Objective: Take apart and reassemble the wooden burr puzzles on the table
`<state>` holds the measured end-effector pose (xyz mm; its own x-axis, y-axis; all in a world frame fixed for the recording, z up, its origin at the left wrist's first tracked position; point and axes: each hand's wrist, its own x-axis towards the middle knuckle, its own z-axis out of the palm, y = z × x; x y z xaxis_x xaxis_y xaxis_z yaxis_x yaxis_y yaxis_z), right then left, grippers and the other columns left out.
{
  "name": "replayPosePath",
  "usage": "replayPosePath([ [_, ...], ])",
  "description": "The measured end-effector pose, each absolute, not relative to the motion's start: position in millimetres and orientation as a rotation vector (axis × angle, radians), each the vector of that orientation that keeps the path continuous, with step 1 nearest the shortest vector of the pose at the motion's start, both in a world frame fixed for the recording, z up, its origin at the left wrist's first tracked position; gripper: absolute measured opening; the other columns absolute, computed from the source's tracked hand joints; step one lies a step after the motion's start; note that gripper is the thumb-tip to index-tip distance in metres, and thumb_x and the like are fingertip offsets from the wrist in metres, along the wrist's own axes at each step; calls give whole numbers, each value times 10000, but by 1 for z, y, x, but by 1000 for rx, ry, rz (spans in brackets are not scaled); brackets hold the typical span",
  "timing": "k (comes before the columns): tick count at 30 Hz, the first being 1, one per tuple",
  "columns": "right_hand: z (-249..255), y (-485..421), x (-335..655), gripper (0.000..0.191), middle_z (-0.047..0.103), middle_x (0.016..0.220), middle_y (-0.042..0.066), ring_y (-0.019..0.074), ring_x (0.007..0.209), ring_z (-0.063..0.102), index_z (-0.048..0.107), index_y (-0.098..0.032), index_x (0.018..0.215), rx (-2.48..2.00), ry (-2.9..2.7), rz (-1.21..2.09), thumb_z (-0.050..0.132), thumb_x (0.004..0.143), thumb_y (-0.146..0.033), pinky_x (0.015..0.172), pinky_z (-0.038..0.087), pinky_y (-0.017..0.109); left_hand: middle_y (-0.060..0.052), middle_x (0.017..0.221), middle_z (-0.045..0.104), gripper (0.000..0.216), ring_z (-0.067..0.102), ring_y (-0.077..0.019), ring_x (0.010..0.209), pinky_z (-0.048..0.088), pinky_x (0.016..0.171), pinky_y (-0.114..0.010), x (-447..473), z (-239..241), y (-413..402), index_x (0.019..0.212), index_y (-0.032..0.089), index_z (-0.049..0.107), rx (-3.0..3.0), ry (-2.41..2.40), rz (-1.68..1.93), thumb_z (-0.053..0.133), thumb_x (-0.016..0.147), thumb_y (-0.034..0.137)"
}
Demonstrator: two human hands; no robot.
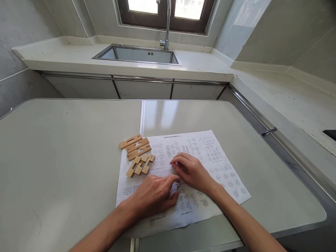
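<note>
A printed paper sheet [168, 168], covered in small line diagrams, lies on the table. My left hand [157, 194] rests over its lower part, thumb and index finger apart, and no object shows between them. My right hand [193, 171] is over the sheet's middle, fingers loosely bent with a gap at the thumb; nothing visible is held. Beyond my left hand, at the sheet's left edge, lie short notched wooden puzzle pieces [138, 170] in a row. Just past them are three longer slotted wooden pieces [138, 144], side by side. Neither hand touches the wood.
The pale table [65, 147] has a seam [142, 117] running away from me. Behind it stands a counter [70, 57] with a sink [141, 54] and a tall faucet [166, 40] below a window. Another counter [283, 87] runs along the right.
</note>
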<state>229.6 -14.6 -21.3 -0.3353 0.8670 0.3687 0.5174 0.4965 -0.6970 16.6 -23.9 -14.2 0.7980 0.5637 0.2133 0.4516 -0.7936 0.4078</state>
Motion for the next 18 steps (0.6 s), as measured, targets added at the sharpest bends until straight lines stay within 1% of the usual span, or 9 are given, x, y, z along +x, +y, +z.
replayPosePath([
  [5, -21, -15, 229, 177, 719, 979, 50, 204, 872, 662, 665, -250, 1036, -1137, -2006, 607, 548, 1026, -117, 756, 539, 340, 54, 671, 660, 183, 672, -176, 580, 399, 536, -287, 17, -12, -24, 1129, 194, 582, 2638, 783, 429, 579, 946, 198],
  [12, -19, -16, 229, 176, 720, 977, 56, 204, 861, 664, 672, -253, 1033, -1145, -2000, 604, 538, 1036, -139, 734, 543, 339, 53, 671, 687, 203, 675, -159, 582, 401, 561, -272, 16, -12, -24, 1149, 197, 593, 2599, 717, 429, 585, 946, 186],
  [18, -19, -16, 229, 180, 717, 983, 52, 209, 880, 669, 657, -253, 1026, -1143, -1999, 614, 542, 1027, -115, 756, 541, 345, 52, 686, 699, 226, 685, -156, 601, 410, 578, -268, 16, -12, -23, 1148, 196, 626, 2560, 703, 403, 613, 925, 165],
])
